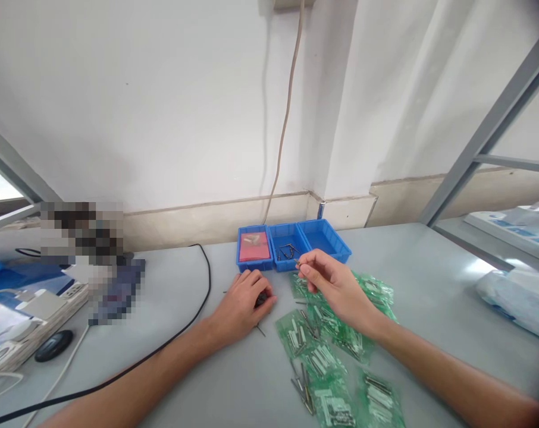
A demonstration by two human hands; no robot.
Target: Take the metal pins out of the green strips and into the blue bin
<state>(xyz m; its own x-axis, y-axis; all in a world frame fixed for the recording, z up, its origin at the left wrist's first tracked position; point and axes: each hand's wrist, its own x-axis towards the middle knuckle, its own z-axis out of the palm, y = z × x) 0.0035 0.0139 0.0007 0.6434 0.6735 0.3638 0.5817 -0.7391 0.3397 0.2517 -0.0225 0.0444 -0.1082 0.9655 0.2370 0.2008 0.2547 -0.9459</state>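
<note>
My left hand point(245, 300) rests on the grey table point(430, 273), fingers curled over a small dark object point(261, 299) that I cannot make out. My right hand point(329, 282) hovers just in front of the blue trays, with a thin metal pin point(297, 262) pinched between thumb and forefinger. Below it lie several small green plastic bags point(327, 356) filled with similar pins. Loose pins point(301, 386) lie between the bags. Three blue trays stand against the wall: the left tray point(254, 248) holds a red pad, the middle tray point(287, 246) holds a few dark pins, and the right tray point(325, 238) looks bare.
A black cable point(193, 315) curves across the table on the left. A white power strip point(50, 306) and other devices sit at the far left. A plastic-wrapped bundle point(519, 300) lies at the right edge. A grey metal frame point(488, 131) rises on the right.
</note>
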